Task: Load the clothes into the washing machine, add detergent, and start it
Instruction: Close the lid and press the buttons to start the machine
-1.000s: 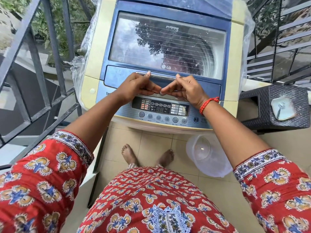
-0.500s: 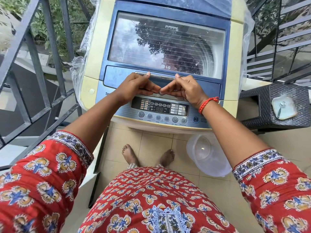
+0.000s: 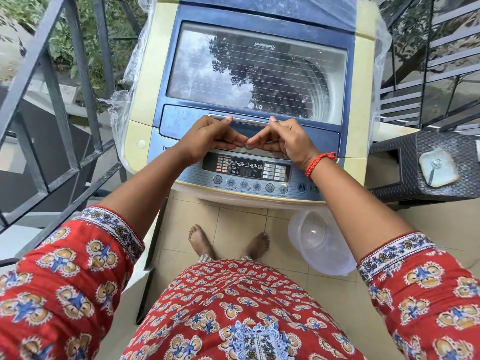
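A cream and blue top-loading washing machine point(image 3: 145, 81) stands in front of me, its glass lid point(image 3: 257, 74) down. My left hand point(image 3: 207, 139) and my right hand point(image 3: 285, 141) both rest on the lid's front edge, thumbs on the chrome lid handle point(image 3: 249, 120), fingers curled under the edge and nearly touching in the middle. Just below them lies the control panel point(image 3: 249, 175) with a row of round buttons and the start/pause button point(image 3: 301, 187). No clothes or detergent show; the drum looks dim through the reflecting glass.
A clear plastic tub point(image 3: 319, 245) stands on the tiled floor at the machine's foot, by my bare feet. A dark wicker stool point(image 3: 405, 172) with a small white dish and spoon point(image 3: 437, 170) stands on the right. Metal railings point(image 3: 54, 100) close the left side; plastic wrap hangs around the machine.
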{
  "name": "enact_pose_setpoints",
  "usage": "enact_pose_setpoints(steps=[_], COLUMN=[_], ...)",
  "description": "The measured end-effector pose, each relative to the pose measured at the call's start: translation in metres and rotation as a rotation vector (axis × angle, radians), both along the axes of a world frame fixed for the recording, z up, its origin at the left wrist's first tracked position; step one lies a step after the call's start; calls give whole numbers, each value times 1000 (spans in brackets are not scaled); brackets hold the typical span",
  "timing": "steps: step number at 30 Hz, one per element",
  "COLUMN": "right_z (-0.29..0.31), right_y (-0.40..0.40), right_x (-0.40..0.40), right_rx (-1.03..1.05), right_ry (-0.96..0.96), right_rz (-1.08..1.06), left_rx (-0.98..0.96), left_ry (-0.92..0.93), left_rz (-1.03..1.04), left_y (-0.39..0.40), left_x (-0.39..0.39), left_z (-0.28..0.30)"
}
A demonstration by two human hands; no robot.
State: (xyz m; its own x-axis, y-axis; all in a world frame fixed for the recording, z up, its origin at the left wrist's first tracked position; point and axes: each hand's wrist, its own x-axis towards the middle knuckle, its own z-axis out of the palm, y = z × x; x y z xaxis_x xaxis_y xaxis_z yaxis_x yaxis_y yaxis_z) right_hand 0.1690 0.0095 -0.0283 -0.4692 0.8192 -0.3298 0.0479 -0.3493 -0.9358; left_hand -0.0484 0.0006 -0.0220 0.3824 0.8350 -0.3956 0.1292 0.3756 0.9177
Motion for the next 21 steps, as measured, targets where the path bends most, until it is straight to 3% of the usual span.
enact_pose_setpoints(steps=[21], right_z=[4], right_y=[-2], right_x=[-1], right_rx=[37], right_ry=[-63], right_rz=[7], left_rx=[14], left_ry=[18], left_rz=[24], left_y=[-3], left_x=[2], left_z=[3])
